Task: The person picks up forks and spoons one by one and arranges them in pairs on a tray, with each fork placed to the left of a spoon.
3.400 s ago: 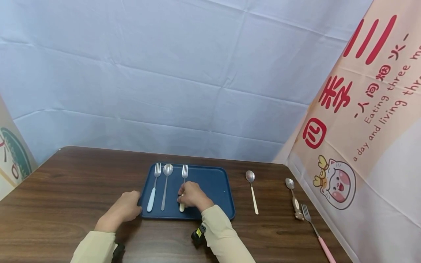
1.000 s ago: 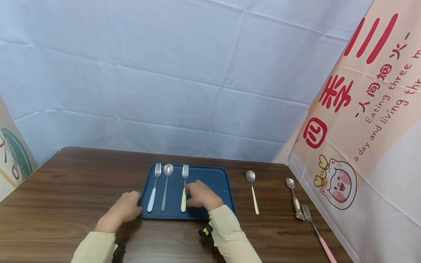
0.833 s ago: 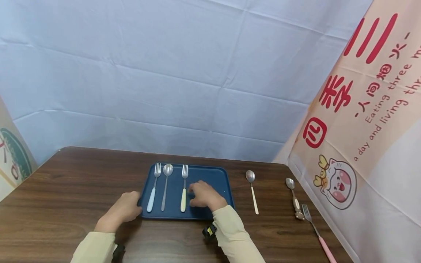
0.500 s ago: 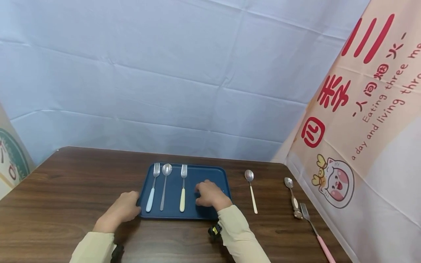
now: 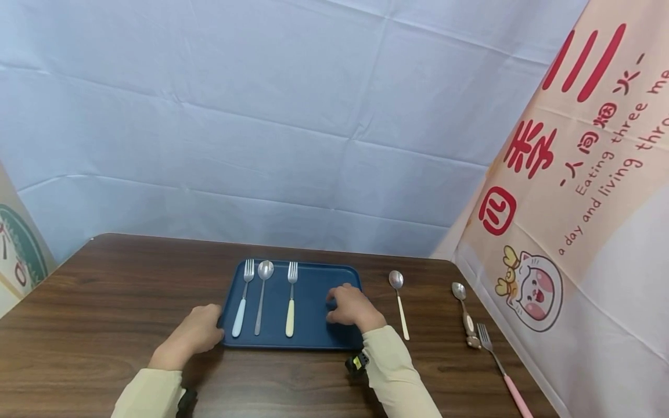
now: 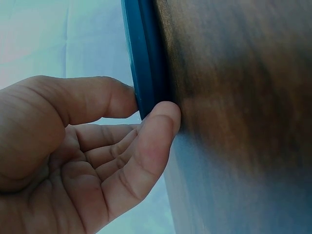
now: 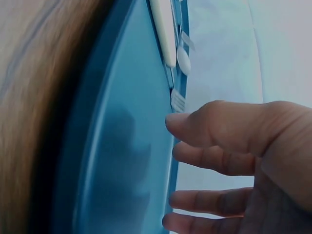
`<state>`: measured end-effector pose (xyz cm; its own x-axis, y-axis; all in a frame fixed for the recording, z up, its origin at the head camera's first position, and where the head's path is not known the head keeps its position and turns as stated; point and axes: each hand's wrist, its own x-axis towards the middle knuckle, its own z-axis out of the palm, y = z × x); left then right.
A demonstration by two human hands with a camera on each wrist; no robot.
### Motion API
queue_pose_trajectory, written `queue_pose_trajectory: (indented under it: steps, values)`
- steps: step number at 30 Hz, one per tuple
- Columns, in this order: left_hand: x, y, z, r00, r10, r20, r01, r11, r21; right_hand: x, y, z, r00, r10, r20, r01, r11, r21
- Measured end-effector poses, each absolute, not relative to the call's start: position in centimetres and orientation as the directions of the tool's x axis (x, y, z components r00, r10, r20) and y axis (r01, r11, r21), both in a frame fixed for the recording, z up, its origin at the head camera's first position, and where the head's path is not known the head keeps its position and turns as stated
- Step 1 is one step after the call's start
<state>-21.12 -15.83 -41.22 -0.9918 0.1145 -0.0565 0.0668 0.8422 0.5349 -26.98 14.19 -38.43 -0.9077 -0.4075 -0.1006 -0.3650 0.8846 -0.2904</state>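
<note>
A blue tray lies on the table. At its left front corner my left hand pinches the rim, thumb on one side and forefinger on the other, as the left wrist view shows. Over the right part of the tray hovers my right hand, fingers spread and holding nothing. On the tray, from left to right, are a fork with a light blue handle, an all-metal spoon and a fork with a pale yellow handle. In the right wrist view the yellow-handled fork lies beyond my thumb.
Right of the tray a cream-handled spoon lies on the brown table. Farther right are a spoon with a brown figured handle and a fork with a pink handle. A pale cloth hangs behind the table.
My right hand has let go of the yellow-handled fork and moved right across the tray. The fork stays lying on the tray. My left hand stays at the tray's corner.
</note>
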Motion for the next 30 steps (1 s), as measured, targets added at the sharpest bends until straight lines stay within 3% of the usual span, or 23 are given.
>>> queue_pose_trajectory:
  steps: [15,30]
  values:
    - [-21.2,-15.9,-41.4,-0.992,0.114,-0.045,0.074,0.847,0.527,-27.4,18.6,-39.0,-0.949,-0.303,-0.088,-0.264,0.914,-0.308]
    - [-21.1,-16.0,-41.3,-0.992,0.122,-0.031,0.086,0.836,0.542,-28.1,21.4,-39.5,-0.963,-0.268,-0.032,-0.244,0.917,-0.316]
